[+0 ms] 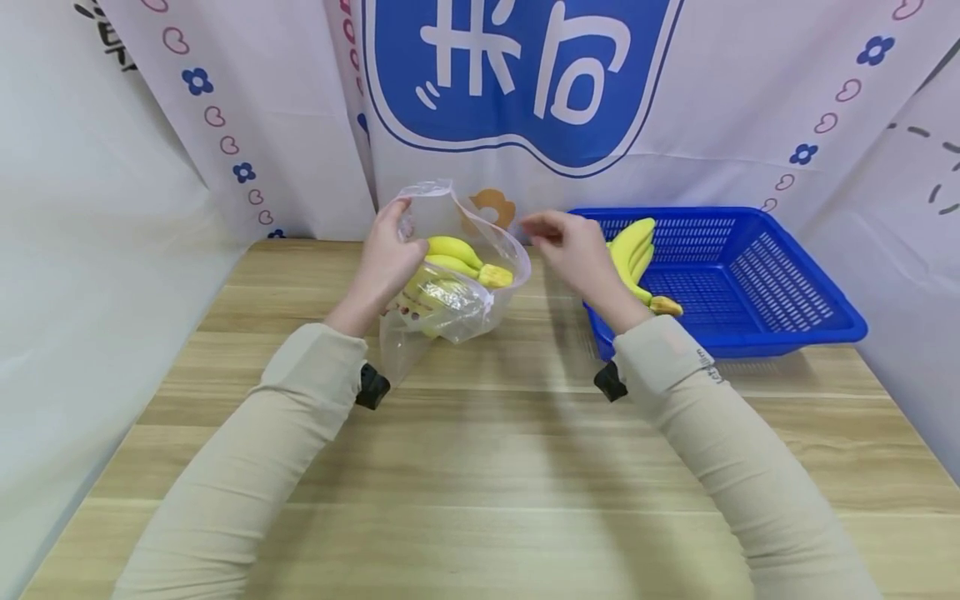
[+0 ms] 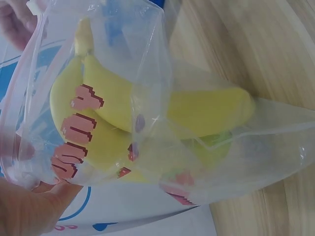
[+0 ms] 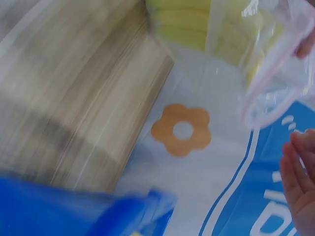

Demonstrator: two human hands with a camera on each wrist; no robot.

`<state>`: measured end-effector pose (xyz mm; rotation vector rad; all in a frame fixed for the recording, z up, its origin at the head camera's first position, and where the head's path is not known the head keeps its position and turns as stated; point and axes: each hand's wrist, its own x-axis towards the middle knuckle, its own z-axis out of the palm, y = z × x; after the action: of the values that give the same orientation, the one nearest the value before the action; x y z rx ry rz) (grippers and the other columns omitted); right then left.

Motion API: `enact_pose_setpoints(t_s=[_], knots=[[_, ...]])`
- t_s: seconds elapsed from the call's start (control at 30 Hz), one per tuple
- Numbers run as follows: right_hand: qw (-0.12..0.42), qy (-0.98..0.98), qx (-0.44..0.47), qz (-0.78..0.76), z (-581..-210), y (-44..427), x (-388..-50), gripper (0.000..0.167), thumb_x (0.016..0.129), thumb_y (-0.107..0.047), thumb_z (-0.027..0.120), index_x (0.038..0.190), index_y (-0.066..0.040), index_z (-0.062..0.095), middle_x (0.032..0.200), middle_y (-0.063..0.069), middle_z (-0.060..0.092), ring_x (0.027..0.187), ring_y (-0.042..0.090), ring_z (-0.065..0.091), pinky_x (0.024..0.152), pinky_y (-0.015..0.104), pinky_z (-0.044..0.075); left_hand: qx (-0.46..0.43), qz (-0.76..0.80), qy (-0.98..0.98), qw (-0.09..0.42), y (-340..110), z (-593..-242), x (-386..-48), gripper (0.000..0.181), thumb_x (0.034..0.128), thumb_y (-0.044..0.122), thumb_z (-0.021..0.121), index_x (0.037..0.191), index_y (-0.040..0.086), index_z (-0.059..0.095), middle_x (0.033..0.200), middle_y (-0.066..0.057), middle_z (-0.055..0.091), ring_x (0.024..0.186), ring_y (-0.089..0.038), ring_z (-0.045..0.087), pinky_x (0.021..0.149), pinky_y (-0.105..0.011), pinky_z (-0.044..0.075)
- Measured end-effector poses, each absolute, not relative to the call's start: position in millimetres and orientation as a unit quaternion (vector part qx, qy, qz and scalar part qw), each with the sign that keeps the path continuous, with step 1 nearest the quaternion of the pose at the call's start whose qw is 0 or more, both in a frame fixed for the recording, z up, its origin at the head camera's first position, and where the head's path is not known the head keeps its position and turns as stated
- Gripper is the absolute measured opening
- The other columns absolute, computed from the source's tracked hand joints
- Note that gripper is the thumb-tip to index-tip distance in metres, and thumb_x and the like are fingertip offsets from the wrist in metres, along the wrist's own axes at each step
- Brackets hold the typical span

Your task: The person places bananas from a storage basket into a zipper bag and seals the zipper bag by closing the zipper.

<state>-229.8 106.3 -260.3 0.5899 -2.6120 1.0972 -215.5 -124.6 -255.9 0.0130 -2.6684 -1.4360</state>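
A clear zip bag (image 1: pixel 468 321) with a pinkish rim and printed lettering holds a bunch of yellow bananas (image 1: pixel 453 250), stem toward the mouth. My left hand (image 1: pixel 390 254) pinches the bag's left rim between thumb and fingers; in the left wrist view the thumb (image 2: pixel 34 204) lies along that edge. To the right of the bag's mouth, my right hand (image 1: pixel 573 250) is in the air with nothing in it. Its fingers (image 3: pixel 295 182) look nearly straight in the right wrist view, apart from the rim. Something greenish (image 2: pixel 211 147) shows blurrily through the plastic.
A blue plastic basket (image 1: pixel 817 333) stands on the right of the wooden table (image 1: pixel 480 467). Another bunch of bananas (image 1: pixel 633 254) leans inside its left end, under my right forearm. A printed cloth (image 1: pixel 300 150) hangs behind the table's back edge.
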Motion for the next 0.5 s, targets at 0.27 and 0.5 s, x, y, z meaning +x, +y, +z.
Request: enact_pose_setpoints(t_s=[0.27, 0.5], knots=[[0.048, -0.939, 0.104, 0.324, -265.1, 162.1, -238.7, 0.033, 0.096, -0.007, 0.051, 0.128, -0.002, 0.058, 0.129, 0.019, 0.060, 0.120, 0.033, 0.056, 0.102, 0.046, 0.047, 0.011, -0.468, -0.882, 0.057, -127.2, -255.3, -214.3, 0.073, 0.0818, 0.004, 0.050, 0.150, 0.008, 0.026, 0.158, -0.011, 0.025, 0.143, -0.034, 0.029, 0.116, -0.052, 0.030], [-0.029, -0.966, 0.085, 0.241, -282.4, 198.2, -240.1, 0.040, 0.097, -0.014, 0.050, 0.135, -0.002, 0.050, 0.139, 0.025, 0.049, 0.123, 0.042, 0.049, 0.101, 0.055, 0.043, 0.014, -0.470, -0.881, 0.051, -127.8, -255.0, -212.8, 0.073, 0.0826, 0.004, 0.049, 0.151, 0.009, 0.025, 0.159, -0.009, 0.022, 0.144, -0.033, 0.028, 0.110, -0.049, 0.038]])
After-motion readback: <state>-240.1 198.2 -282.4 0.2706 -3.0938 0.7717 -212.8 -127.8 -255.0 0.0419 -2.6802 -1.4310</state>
